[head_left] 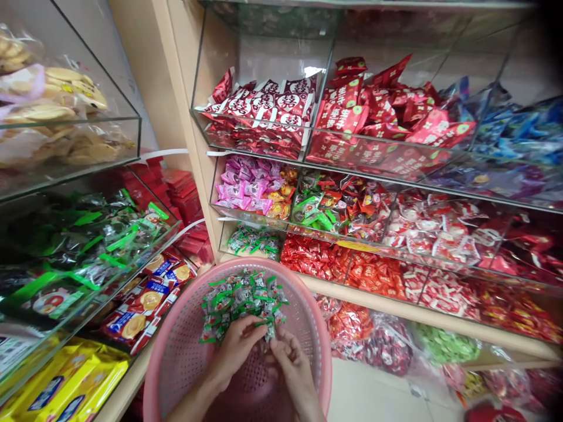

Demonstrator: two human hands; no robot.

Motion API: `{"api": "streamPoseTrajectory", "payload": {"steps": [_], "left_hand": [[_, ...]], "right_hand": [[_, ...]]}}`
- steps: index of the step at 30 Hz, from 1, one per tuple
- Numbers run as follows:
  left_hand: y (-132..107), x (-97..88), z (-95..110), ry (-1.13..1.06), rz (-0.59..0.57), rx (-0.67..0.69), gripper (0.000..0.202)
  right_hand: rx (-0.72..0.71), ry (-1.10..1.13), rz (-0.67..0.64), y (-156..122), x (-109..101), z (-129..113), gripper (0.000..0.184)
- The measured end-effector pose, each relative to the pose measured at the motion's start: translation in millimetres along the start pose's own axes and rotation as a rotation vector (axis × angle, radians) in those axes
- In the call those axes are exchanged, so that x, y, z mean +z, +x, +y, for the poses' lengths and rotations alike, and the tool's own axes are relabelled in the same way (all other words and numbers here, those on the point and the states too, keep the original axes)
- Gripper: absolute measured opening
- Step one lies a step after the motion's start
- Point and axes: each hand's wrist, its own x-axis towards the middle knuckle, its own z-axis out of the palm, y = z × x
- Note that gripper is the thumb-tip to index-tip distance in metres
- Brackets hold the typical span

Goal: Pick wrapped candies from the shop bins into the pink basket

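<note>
One small candy [270, 333] sits between the left hand [237, 343] and right hand [292, 360], both pinched nearly closed on it, the candy pile [246, 296] just beyond, nearer the left, inside the pink basket [173, 328].

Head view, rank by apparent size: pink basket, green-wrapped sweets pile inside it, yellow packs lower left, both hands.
1. Pink basket
2. Yellow packs, cropped by the frame
3. Green-wrapped sweets pile, partly hidden
4. Left hand and right hand: too alike to rank
</note>
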Motion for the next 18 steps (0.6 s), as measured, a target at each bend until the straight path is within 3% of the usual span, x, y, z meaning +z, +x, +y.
{"api": "streamPoseTrajectory", "payload": {"steps": [3, 9, 14, 18], "left_hand": [[5, 4.0, 1, 0.044, -0.055, 0.006, 0.040], [4, -3.7, -4, 0.013, 0.105, -0.021, 0.051], [-5, -19.9, -8, 0.040, 0.173, -0.030, 0.048], [-9, -30.2, -14, 0.048, 0.211, -0.021, 0.048]], "right_hand": [[-0.108, -0.123, -0.079, 6, -5, -15, 0.045], [-0.413, -0.565, 0.031, 48, -10, -47, 0.030], [-0.609, -1.051, 0.153, 90, 15, -60, 0.011], [-0.617, -1.283, 0.233, 112, 33, -53, 0.007]]}}
